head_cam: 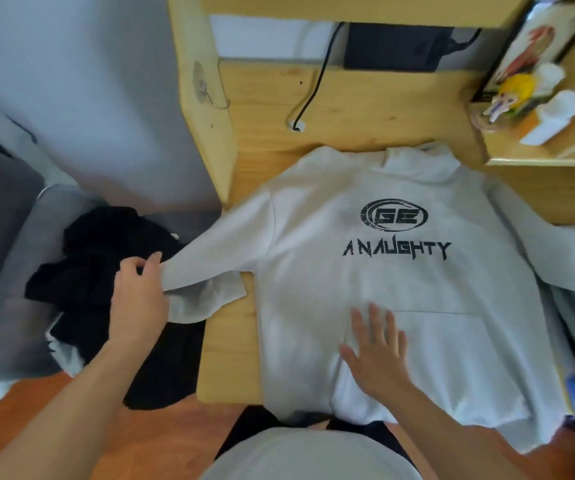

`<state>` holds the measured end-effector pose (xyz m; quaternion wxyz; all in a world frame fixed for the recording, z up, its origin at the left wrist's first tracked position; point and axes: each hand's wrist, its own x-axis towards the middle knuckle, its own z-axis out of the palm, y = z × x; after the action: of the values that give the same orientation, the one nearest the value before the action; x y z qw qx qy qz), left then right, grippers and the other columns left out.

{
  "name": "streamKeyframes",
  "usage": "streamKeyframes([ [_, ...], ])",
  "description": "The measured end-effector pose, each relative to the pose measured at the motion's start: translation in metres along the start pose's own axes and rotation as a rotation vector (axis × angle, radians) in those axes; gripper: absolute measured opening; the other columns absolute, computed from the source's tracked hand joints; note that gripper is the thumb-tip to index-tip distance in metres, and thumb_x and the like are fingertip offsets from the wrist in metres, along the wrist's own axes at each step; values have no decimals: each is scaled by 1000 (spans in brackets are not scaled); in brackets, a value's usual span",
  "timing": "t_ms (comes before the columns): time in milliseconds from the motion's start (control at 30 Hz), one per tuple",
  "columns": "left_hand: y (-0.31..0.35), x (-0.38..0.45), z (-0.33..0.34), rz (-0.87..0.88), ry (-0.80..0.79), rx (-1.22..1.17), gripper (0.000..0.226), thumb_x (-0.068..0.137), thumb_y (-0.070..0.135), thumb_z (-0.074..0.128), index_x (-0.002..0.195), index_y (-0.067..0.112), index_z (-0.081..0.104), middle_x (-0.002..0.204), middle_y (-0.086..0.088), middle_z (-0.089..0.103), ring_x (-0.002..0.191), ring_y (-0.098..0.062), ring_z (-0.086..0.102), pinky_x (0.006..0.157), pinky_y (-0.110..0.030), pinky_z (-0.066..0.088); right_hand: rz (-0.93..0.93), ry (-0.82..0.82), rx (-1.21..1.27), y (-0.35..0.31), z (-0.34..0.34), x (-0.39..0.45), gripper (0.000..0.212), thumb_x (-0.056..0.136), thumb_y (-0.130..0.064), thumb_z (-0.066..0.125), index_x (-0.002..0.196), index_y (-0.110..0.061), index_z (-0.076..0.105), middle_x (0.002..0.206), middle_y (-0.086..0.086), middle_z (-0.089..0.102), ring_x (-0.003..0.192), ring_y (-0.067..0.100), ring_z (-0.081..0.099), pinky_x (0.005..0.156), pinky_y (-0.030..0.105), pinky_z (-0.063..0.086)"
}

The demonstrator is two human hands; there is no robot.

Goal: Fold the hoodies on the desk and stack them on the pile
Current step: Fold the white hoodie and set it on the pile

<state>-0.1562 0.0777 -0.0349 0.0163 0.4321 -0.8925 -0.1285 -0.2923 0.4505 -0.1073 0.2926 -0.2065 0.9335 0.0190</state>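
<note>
While the wooden desk (230,355) is taking up most of the view, a white hoodie (376,282) is lying flat across it, front side up, with a black oval logo and dark lettering across the chest. Its hood is pointing toward the back of the desk, its hem is hanging slightly over the near edge, and its kangaroo pocket is sitting low on the front. One sleeve is stretching off the desk's left edge and the other is trailing off to the right.

To the left of the desk, a pile of black clothing (106,271) is resting on a grey seat (9,237), with some of the dark fabric draping down toward the reddish floor.

At the back right, a wooden shelf (528,157) is holding a small figurine with yellow hair (512,91) and some white items that are too blurred to make out. A black cable (313,84) is running down the desk's back panel into a hole.

The left hand (138,299) is grasping the cuff end of the hoodie's left sleeve, fingers and thumb curling around the fabric just beyond the desk's edge, above the dark pile. The right hand (377,355) is lying flat on the hoodie at the pocket's left side, fingers straight and spread, pressing the cloth down.
</note>
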Motion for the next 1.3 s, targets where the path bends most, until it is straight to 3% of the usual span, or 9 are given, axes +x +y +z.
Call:
streamKeyframes([
  [167,12,9,-48,-284,328,-321,34,95,4,46,123,10,65,119,-17,58,99,-37,57,80,-44,42,16,-91,35,-7,-12,14,82,98,-70,30,156,-39,-19,162,-1,-35,150,35,-29,122,57,-4],
  [267,64,-16,-58,87,521,-376,45,83,-9,52,120,10,68,116,-14,53,99,-33,53,88,-42,44,2,-152,129,-3,-28,13,80,98,-62,43,159,-42,-4,165,-6,-28,152,29,-26,123,54,-3],
  [400,129,-78,6,625,92,68,49,80,4,64,126,21,62,120,-4,54,112,-30,52,102,-44,38,56,-188,730,15,-63,5,62,103,-42,52,158,-34,25,168,-7,12,152,13,11,121,37,17],
  [533,100,-104,70,266,-501,219,74,98,32,51,160,27,12,163,-11,19,145,-35,28,120,-51,24,184,-70,1154,40,-90,-7,55,103,-34,55,154,-39,35,143,-8,41,135,12,37,104,29,29],
  [667,70,-113,71,263,-311,-120,29,94,25,58,122,23,53,128,-2,50,115,-25,52,93,-36,49,249,-21,1089,57,-77,-14,55,102,-32,58,153,-37,39,148,-6,43,137,17,41,102,30,34],
  [800,70,-113,62,-13,-306,-320,10,98,23,57,101,22,48,99,5,52,81,-14,57,62,-29,44,311,107,1006,48,-63,-18,46,102,-26,58,147,-23,50,146,2,49,131,23,49,96,30,37],
  [933,79,-113,79,-197,-615,-497,24,96,36,58,112,18,53,104,6,63,91,-13,62,75,-35,52,326,-43,1170,9,-56,-17,31,98,-32,62,124,-16,61,122,6,64,100,22,66,87,43,59],
  [1100,86,-126,93,-138,-500,-339,19,97,35,54,106,19,53,104,-2,53,95,-23,57,86,-46,53,177,-224,869,-75,-20,-6,80,81,-57,71,146,-26,35,140,4,48,122,28,55,86,39,52],
  [1300,66,-139,98,99,-550,-250,61,92,24,62,145,31,33,112,0,39,98,-18,50,83,-33,52,81,-91,1082,-70,-75,-12,24,72,-29,56,85,-11,67,78,3,63,76,21,59,66,33,46],
])
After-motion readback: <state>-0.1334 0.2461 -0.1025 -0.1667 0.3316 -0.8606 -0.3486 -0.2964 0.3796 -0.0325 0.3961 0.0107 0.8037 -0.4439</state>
